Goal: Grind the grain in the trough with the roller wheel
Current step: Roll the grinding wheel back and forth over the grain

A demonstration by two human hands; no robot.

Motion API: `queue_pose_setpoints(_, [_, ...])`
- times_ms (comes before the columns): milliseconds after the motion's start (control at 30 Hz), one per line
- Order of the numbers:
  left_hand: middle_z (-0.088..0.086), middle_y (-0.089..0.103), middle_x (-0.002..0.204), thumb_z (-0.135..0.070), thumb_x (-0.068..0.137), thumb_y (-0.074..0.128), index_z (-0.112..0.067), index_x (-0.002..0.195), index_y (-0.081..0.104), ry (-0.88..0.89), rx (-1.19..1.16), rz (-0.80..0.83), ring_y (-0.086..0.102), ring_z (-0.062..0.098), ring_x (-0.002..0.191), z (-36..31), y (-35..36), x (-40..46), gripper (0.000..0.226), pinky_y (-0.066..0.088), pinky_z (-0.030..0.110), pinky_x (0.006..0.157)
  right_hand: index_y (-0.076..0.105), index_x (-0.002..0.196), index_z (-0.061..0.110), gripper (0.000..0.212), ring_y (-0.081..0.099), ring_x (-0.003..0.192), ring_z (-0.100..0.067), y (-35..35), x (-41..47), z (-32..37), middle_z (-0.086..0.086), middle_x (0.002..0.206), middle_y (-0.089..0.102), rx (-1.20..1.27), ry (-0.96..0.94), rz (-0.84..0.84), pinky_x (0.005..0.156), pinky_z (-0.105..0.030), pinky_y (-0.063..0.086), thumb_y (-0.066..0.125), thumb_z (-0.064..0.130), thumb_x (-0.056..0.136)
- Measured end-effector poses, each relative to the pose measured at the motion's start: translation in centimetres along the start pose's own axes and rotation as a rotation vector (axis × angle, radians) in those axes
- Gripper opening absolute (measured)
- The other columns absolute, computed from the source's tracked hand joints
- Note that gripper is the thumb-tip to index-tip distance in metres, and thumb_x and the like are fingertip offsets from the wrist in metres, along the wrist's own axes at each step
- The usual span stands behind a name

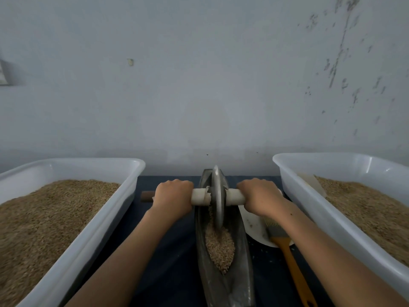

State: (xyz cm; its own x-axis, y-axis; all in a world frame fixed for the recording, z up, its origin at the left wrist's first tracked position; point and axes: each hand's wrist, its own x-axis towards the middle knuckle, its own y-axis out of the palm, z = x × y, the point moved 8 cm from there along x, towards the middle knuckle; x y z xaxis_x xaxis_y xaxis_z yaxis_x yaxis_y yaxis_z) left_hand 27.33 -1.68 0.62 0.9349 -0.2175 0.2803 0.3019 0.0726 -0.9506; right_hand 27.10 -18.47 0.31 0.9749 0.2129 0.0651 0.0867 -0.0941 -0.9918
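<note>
grain [219,247]: sits in a pile in the near half of the trough [240,273], just this side of both hands, running back up to the wheel
roller wheel [217,196]: metal disc standing upright on edge in the trough, right between the two hands, rim down in the grain
axle handle [200,197]: white wrapped bar through the wheel, wrap looks a bit ragged next to the disc; brown tip pokes out past the left hand
left hand [173,196]: fingers curled fully round the handle left of the wheel, knuckles up
right hand [257,194]: same deal on the right side, fist closed round the handle
arms: both stretched forward, forearms angling in toward the wheel
left tub [73,258]: white, outside the left arm, full of grain, cut off by the frame
right tub [314,209]: white, outside the right arm, also grain
plate [254,227]: white, under the right forearm, mostly hidden
brush [287,255]: orange handle, bristles on the plate, partly covered by the arm
</note>
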Motion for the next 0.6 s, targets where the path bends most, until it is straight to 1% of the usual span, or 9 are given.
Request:
queue_pose_setpoints(67, [0.001, 0.062, 0.104, -0.028, 0.083, 0.063, -0.019, 0.114, 0.056, 0.013, -0.017, 0.152, 0.059, 0.020, 0.094, 0.1, 0.7, 0.1, 0.032, 0.040, 0.030, 0.073, 0.057, 0.115, 0.016, 0.029, 0.056, 0.083, -0.019, 0.2, -0.3, 0.2, -0.003, 0.100, 0.062, -0.009, -0.028, 0.100, 0.067, -0.029, 0.039, 0.061, 0.015, 0.086])
queue_pose_setpoints(133, [0.000, 0.062, 0.100, -0.030, 0.079, 0.068, -0.018, 0.115, 0.056, 0.019, -0.053, 0.299, 0.058, 0.018, 0.088, 0.2, 1.3, -0.2, 0.040, 0.041, 0.030, 0.072, 0.057, 0.116, 0.014, 0.033, 0.059, 0.083, -0.018, 0.7, -0.8, 0.2, -0.003, 0.096, 0.060, 0.020, -0.039, 0.211, 0.061, -0.025, 0.040, 0.065, 0.015, 0.084])
queue_pose_setpoints(200, [0.000, 0.061, 0.098, -0.031, 0.076, 0.072, -0.018, 0.116, 0.057, 0.022, -0.066, 0.380, 0.053, 0.016, 0.081, 0.1, 1.8, -0.5, 0.044, 0.040, 0.030, 0.070, 0.058, 0.117, 0.012, 0.036, 0.063, 0.085, -0.019, 1.2, -1.1, 0.0, -0.005, 0.099, 0.063, 0.070, -0.029, 0.300, 0.059, -0.022, 0.043, 0.068, 0.014, 0.082])
queue_pose_setpoints(233, [0.000, 0.061, 0.098, -0.031, 0.076, 0.072, -0.018, 0.116, 0.057, 0.022, -0.059, 0.383, 0.051, 0.016, 0.080, 0.1, 1.8, -0.6, 0.045, 0.040, 0.031, 0.070, 0.059, 0.116, 0.011, 0.036, 0.064, 0.084, -0.019, 1.4, -1.1, 0.0, -0.006, 0.100, 0.064, 0.086, -0.022, 0.318, 0.058, -0.022, 0.044, 0.068, 0.013, 0.082])
queue_pose_setpoints(300, [-0.002, 0.059, 0.094, -0.032, 0.076, 0.071, -0.019, 0.114, 0.057, 0.009, -0.042, 0.340, 0.051, 0.017, 0.079, 0.1, 1.4, -0.5, 0.043, 0.039, 0.031, 0.069, 0.060, 0.113, 0.011, 0.033, 0.062, 0.080, -0.018, 1.3, -0.8, -0.1, -0.005, 0.097, 0.064, 0.069, -0.020, 0.286, 0.056, -0.022, 0.041, 0.067, 0.013, 0.081])
queue_pose_setpoints(367, [-0.002, 0.060, 0.096, -0.032, 0.079, 0.068, -0.020, 0.113, 0.056, -0.006, -0.034, 0.271, 0.054, 0.018, 0.082, 0.2, 1.1, -0.3, 0.038, 0.039, 0.031, 0.069, 0.059, 0.111, 0.014, 0.029, 0.059, 0.080, -0.018, 0.9, -0.4, -0.1, -0.003, 0.094, 0.062, 0.024, -0.023, 0.199, 0.056, -0.024, 0.037, 0.065, 0.015, 0.083])
queue_pose_setpoints(467, [0.001, 0.062, 0.102, -0.028, 0.085, 0.059, -0.021, 0.109, 0.056, -0.015, 0.010, 0.049, 0.059, 0.021, 0.092, -0.1, 0.0, -0.1, 0.025, 0.037, 0.031, 0.070, 0.058, 0.108, 0.018, 0.023, 0.059, 0.084, -0.020, 0.2, 0.1, -0.1, -0.002, 0.098, 0.063, -0.003, -0.007, 0.033, 0.064, -0.029, 0.038, 0.059, 0.015, 0.086])
queue_pose_setpoints(533, [0.001, 0.062, 0.100, -0.026, 0.087, 0.055, -0.021, 0.105, 0.055, -0.038, 0.008, -0.072, 0.060, 0.021, 0.091, -0.1, -0.6, -0.3, 0.018, 0.036, 0.030, 0.068, 0.055, 0.100, 0.022, 0.015, 0.060, 0.087, -0.021, -0.3, 0.2, -0.1, -0.001, 0.099, 0.064, 0.004, 0.003, -0.103, 0.067, -0.031, 0.039, 0.056, 0.014, 0.087])
queue_pose_setpoints(600, [0.000, 0.063, 0.099, -0.025, 0.087, 0.055, -0.021, 0.103, 0.055, -0.048, -0.018, -0.085, 0.060, 0.021, 0.091, 0.0, -0.5, -0.3, 0.016, 0.037, 0.030, 0.069, 0.051, 0.094, 0.025, 0.013, 0.061, 0.088, -0.022, -0.7, 0.2, 0.0, -0.001, 0.098, 0.065, 0.008, 0.007, -0.175, 0.069, -0.032, 0.040, 0.055, 0.014, 0.088])
